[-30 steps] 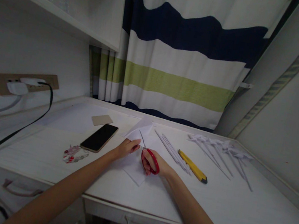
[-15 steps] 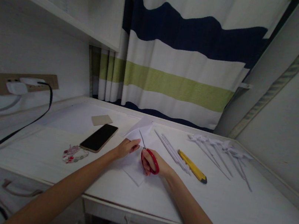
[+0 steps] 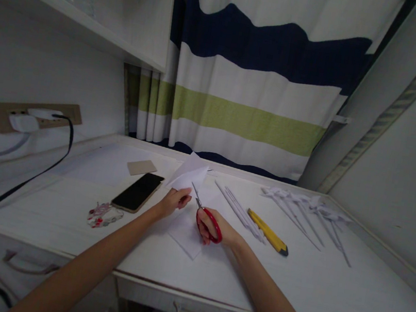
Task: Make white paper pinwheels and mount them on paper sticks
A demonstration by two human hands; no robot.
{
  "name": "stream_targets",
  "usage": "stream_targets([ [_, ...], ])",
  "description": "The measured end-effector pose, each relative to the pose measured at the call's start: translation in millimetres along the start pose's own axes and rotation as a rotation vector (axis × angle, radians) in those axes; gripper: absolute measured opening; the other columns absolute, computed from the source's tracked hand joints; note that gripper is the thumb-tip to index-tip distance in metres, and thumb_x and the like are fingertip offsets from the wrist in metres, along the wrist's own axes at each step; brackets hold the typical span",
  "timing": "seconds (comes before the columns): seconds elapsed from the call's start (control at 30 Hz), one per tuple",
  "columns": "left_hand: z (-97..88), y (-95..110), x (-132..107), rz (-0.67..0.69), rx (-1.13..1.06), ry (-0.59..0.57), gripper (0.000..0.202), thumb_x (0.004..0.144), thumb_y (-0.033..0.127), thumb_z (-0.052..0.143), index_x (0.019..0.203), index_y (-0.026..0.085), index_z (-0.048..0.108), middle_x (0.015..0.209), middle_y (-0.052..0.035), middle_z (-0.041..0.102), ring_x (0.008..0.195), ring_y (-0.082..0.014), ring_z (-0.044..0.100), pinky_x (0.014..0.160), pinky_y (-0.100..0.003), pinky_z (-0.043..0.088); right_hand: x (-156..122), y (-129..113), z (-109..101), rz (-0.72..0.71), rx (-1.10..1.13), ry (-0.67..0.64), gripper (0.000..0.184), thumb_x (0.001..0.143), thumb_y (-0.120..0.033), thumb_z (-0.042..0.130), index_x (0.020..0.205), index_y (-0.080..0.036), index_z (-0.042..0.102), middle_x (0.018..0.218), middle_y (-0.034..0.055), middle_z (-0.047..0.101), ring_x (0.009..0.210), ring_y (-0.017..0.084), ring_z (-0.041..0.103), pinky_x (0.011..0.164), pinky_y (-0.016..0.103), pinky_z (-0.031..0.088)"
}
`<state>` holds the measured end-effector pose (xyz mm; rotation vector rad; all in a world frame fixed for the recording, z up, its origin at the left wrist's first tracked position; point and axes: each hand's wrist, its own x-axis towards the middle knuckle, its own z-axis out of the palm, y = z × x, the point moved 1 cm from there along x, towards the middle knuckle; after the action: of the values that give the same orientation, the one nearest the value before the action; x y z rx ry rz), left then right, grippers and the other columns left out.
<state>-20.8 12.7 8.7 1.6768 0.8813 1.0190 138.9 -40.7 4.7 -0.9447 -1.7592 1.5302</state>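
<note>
Red-handled scissors sit in my right hand, fingers through the loops, blades pointing away and to the left. My left hand pinches a white sheet of paper by its near end, just left of the blades. The paper stands raised and bent beyond that hand. Another piece of white paper lies flat on the desk under and in front of my hands.
Thin rolled paper sticks and a yellow utility knife lie to the right. Farther right are several paper pinwheels. At left lie a phone, its beaded strap and a beige card. A black cable hangs at far left.
My left hand has moved slightly left and away from the scissors, and the paper it holds has swung left and up. The blades look a little wider apart. My right hand is nearly still.
</note>
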Motion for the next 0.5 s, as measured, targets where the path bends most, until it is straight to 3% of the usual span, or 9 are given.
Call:
stream_targets([
  [0.17,-2.8,-5.6,3.2,-0.001,-0.037,0.025,0.024,0.084,0.031,0.044,0.097,0.012,0.052,0.087,-0.0038,0.057,0.070,-0.0124,0.056,0.060,-0.028,0.048,1.5,-3.7,-2.8,-0.004,0.015,0.142,0.028,0.086,-0.035,0.040,0.081,-0.011,0.054,0.058,-0.0046,0.052,0.040,0.004,0.045,0.039,0.018,0.040],
  [0.5,-10.9,-18.3,5.4,-0.036,-0.106,0.011,0.026,0.083,0.029,0.046,0.103,0.013,0.050,0.099,-0.0061,0.054,0.081,-0.0163,0.055,0.069,-0.034,0.047,9.6,-0.9,-38.1,-0.075,0.011,0.654,0.023,0.084,-0.031,0.044,0.093,-0.012,0.052,0.077,0.0006,0.056,0.056,0.008,0.054,0.049,0.022,0.046],
])
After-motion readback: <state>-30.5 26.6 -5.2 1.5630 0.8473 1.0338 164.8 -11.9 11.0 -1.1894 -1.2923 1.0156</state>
